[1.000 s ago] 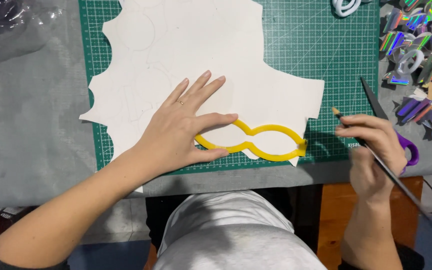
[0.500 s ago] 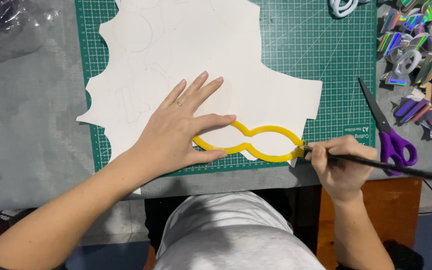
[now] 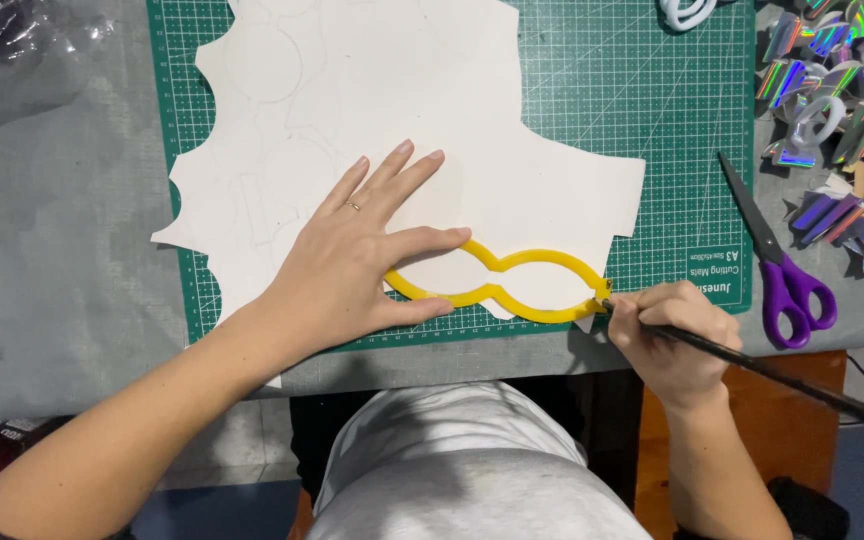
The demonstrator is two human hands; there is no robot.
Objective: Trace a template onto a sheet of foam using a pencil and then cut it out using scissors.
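My left hand [image 3: 367,250] lies flat, fingers spread, on a large white sheet [image 3: 372,130] and presses down the left end of a yellow wavy outline template [image 3: 512,285]. The sheet lies on a green cutting mat [image 3: 642,90]. My right hand [image 3: 672,335] grips a long dark pencil [image 3: 752,370], its tip touching the sheet at the template's right end near the mat's front edge.
Purple-handled scissors [image 3: 782,270] lie on the mat's right edge. Several shiny holographic cut pieces [image 3: 842,120] are piled at the far right. Crumpled clear plastic [image 3: 2,60] sits at the far left on the grey tabletop [image 3: 62,300].
My right hand has come left from beside the scissors and brought the pencil tip to the template's right end. The left hand has stayed on the template.
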